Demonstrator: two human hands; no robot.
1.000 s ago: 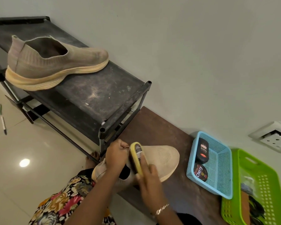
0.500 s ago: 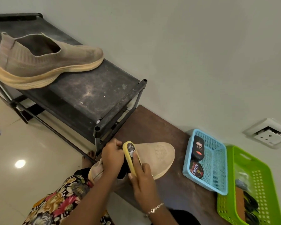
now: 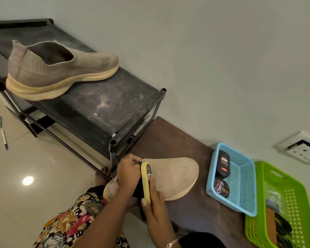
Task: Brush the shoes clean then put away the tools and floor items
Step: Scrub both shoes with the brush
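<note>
Two hands: both on the pale shoe (image 3: 175, 176), which lies on the bench (image 3: 170, 140) near its front edge.
Left hand (image 3: 128, 173): fingers clamped on the shoe's collar.
Right hand (image 3: 155, 203): fingers closed around the brush (image 3: 145, 182), pressed on the shoe.
Second shoe (image 3: 61, 68): on the rack (image 3: 100, 108), heel at the rack's edge.
Free room: bare bench between shoe and blue basket (image 3: 240, 185).

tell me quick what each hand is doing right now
Left hand: closed on the collar of the beige shoe.
Right hand: closed on the yellow brush, held against that shoe.
</note>
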